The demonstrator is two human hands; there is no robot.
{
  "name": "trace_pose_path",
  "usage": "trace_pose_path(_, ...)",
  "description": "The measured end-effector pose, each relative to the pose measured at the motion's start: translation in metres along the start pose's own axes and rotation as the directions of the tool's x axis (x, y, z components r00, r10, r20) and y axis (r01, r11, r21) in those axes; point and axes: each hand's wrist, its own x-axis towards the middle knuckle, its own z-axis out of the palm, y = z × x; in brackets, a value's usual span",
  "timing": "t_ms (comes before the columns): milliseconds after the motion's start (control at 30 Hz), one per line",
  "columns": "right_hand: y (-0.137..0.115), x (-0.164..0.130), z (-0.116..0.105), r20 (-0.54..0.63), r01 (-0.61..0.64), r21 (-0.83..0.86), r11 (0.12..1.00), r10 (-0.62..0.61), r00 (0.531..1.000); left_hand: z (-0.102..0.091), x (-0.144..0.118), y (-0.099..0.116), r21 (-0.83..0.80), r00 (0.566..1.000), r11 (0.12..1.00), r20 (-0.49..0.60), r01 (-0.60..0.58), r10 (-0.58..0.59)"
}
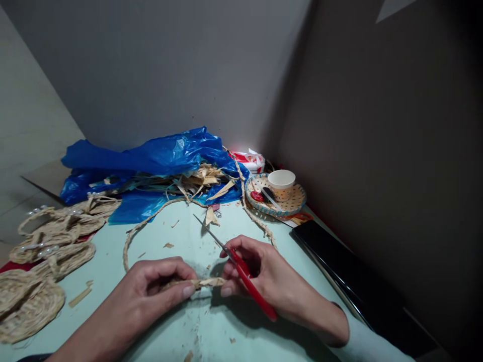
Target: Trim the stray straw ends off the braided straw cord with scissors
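Note:
My left hand (154, 286) pinches a tan twisted straw cord (209, 282) between thumb and fingers. The cord's pale end stretches across to my right hand (260, 271), whose thumb and fingers are closed at its tip. That same hand also grips red-handled scissors (245, 274), their thin metal blades pointing up and to the left, away from the cord. A long loop of braided cord (130, 241) runs behind both hands on the pale green tabletop (196, 332); whether it joins the held piece is hidden.
Woven straw slippers (56, 251) with pearl-like beads line the left side. A blue plastic bag (151, 156) holding dry husks (206, 176) lies at the back. A paper cup (282, 185) stands on a round woven tray (298, 201). A flat black object (339, 266) borders the right; husk scraps are scattered about.

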Motion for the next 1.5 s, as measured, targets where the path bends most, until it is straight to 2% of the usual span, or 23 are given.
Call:
trace_pose_path(200,-0.005,0.0,0.004,0.013,-0.006,0.133,0.991,0.004,1.0,0.002,-0.002,0.0,-0.026,0.995,0.999,-0.096,-0.028,0.026)
trace_pose_path(300,-0.006,-0.001,0.008,0.013,-0.002,0.144,0.99,0.0,1.0,0.004,-0.001,-0.001,-0.05,0.992,0.997,-0.118,-0.052,0.046)
trace_pose_path(400,-0.009,-0.004,0.008,-0.011,0.043,0.012,0.999,-0.043,0.999,0.002,0.0,-0.002,-0.013,0.989,0.996,-0.12,-0.091,0.089)
trace_pose_path(467,-0.014,-0.007,0.007,-0.05,0.1,-0.22,0.97,-0.114,0.992,0.0,0.0,-0.002,0.0,0.993,0.998,-0.101,-0.068,0.068)
trace_pose_path(533,-0.02,-0.01,0.005,-0.07,0.141,-0.507,0.85,-0.204,0.977,-0.002,-0.001,0.0,-0.012,0.996,1.0,-0.089,-0.01,0.008)
trace_pose_path(600,-0.027,-0.014,0.005,-0.036,0.174,-0.704,0.689,-0.278,0.96,-0.003,-0.003,0.003,-0.061,0.994,0.998,-0.099,0.033,-0.039)
trace_pose_path(700,-0.03,-0.019,0.007,0.066,0.229,-0.82,0.525,-0.31,0.948,-0.004,-0.006,0.009,-0.164,0.992,0.985,-0.1,0.059,-0.076)
trace_pose_path(767,-0.028,-0.021,0.008,0.116,0.246,-0.858,0.451,-0.298,0.948,-0.003,-0.007,0.012,-0.203,0.99,0.975,-0.093,0.09,-0.111)
trace_pose_path(867,-0.025,-0.021,0.008,0.171,0.268,-0.887,0.375,-0.272,0.947,-0.001,-0.009,0.014,-0.201,0.977,0.975,-0.169,0.096,-0.131)
trace_pose_path(1000,-0.025,-0.018,0.007,0.185,0.273,-0.895,0.352,-0.262,0.947,0.0,-0.01,0.016,-0.157,0.96,0.986,-0.262,0.057,-0.097)
trace_pose_path(1167,-0.026,-0.019,0.006,0.178,0.258,-0.899,0.353,-0.244,0.953,0.002,-0.01,0.013,-0.101,0.958,0.995,-0.284,-0.002,-0.026)
trace_pose_path(1367,-0.024,-0.019,0.007,0.189,0.267,-0.909,0.319,-0.257,0.948,0.003,-0.01,0.012,-0.094,0.949,0.995,-0.315,-0.029,-0.002)
trace_pose_path(1500,-0.024,-0.019,0.007,0.204,0.283,-0.916,0.286,-0.275,0.939,0.004,-0.011,0.012,0.003,0.935,0.997,-0.348,-0.077,0.073)
